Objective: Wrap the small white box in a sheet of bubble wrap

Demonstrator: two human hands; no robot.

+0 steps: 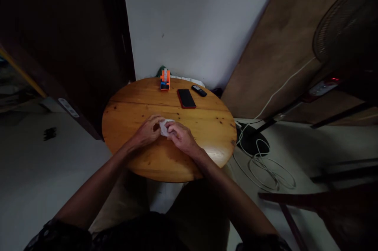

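Across a round, varnished wooden counter (208, 119), forearms (103, 176) converge on a crumpled whitish sheet (163, 129).
Left hand (148, 130) curls at its edge, grip unclear; right hand's (183, 137) fingers pinch it.

A room at home, seemingly — round wooden table (211, 127), standing fan (344, 22).

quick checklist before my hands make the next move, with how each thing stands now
1. Right hand on the white crumpled piece: ok, fingers on it.
2. Left hand grip: cannot tell; it is at the piece's left edge.
3. Red-edged phone out of the way: ok, apart from both hands, farther back.
4. Orange tape dispenser on the table: ok, near the far edge.
5. Floor cable tidy: not ok, loose loops.
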